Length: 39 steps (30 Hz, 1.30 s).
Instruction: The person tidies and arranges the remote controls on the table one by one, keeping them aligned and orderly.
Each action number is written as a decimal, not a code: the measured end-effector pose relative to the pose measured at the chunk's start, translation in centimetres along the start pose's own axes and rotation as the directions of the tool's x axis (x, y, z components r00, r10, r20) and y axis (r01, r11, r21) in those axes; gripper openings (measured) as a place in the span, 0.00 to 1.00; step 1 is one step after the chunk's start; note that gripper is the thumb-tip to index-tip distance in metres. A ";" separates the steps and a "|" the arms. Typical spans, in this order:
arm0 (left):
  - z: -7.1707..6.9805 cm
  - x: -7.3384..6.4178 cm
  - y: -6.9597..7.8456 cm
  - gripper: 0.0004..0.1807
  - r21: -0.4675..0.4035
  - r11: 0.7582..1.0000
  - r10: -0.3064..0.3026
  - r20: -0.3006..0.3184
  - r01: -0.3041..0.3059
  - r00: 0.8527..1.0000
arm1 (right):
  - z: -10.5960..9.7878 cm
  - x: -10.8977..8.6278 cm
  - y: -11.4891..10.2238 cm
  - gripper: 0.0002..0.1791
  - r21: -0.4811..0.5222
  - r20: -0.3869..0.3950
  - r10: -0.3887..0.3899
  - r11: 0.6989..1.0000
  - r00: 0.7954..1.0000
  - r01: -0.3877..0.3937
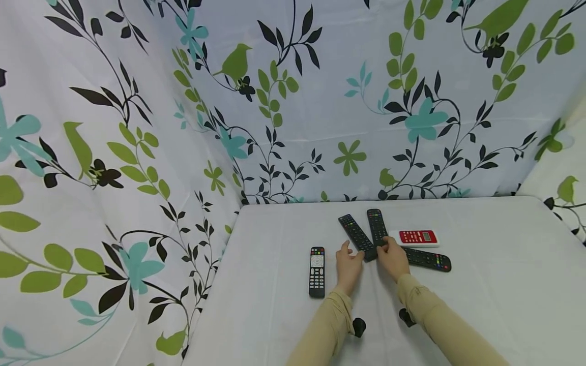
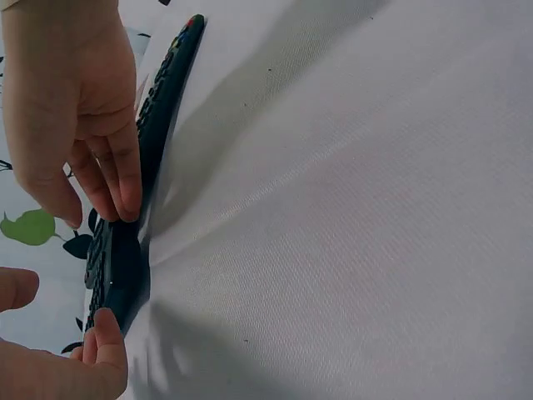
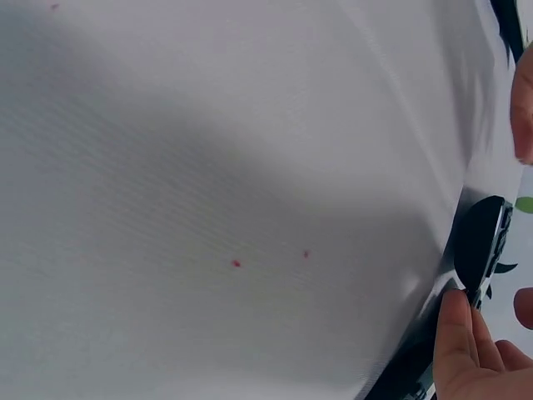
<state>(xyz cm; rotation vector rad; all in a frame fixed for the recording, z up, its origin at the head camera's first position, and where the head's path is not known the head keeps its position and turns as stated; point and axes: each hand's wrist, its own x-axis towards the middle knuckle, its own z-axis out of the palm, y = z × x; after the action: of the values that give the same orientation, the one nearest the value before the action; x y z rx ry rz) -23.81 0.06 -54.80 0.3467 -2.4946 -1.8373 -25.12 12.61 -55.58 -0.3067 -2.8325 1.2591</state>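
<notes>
Two black remote controls lie angled on the white table, their near ends together: a left one (image 1: pixel 354 233) and a middle one (image 1: pixel 376 224). My left hand (image 1: pixel 349 267) is beside the left remote's near end, fingertips at its edge and thumb held apart, as the left wrist view shows. From the other side, my right hand (image 1: pixel 393 258) has its fingertips at the remotes' meeting ends; its thumb (image 3: pixel 524 308) stands apart from its fingers. Another black remote (image 1: pixel 428 259) extends rightward from under the right hand, which hides its left end.
A white remote with a red face (image 1: pixel 417 237) lies behind the right-hand black remote. Apart on the left stands a black remote with a pale round pad (image 1: pixel 316 272), lying lengthwise. Patterned curtains (image 1: pixel 297 117) hang behind the table (image 1: pixel 270 325) and along its left side.
</notes>
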 end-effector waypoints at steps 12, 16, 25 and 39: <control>1.1 1.4 -1.0 0.32 0.097 0.995 -0.016 0.054 0.011 0.998 | 0.6 0.7 0.1 0.24 -0.028 0.022 -0.038 0.999 0.999 0.038; 1.2 2.0 -1.8 0.32 0.111 0.994 -0.012 0.068 0.004 0.998 | 1.0 0.9 0.5 0.23 -0.034 0.037 -0.052 0.998 0.998 0.053; 1.4 3.0 -2.2 0.31 0.154 0.986 0.043 0.106 -0.059 0.993 | 1.1 1.5 0.7 0.21 -0.063 0.074 -0.079 0.994 0.994 0.084; 0.8 2.6 -1.7 0.32 0.221 0.970 0.074 0.141 -0.104 0.987 | 1.3 1.5 0.9 0.18 -0.185 0.158 -0.147 0.967 0.977 0.175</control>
<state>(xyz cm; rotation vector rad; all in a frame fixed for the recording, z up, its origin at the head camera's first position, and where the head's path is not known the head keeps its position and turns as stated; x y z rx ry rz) -26.23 -0.17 -56.98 0.1175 -2.7671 -1.5949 -26.58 12.57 -57.19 0.0130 -3.0355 1.0099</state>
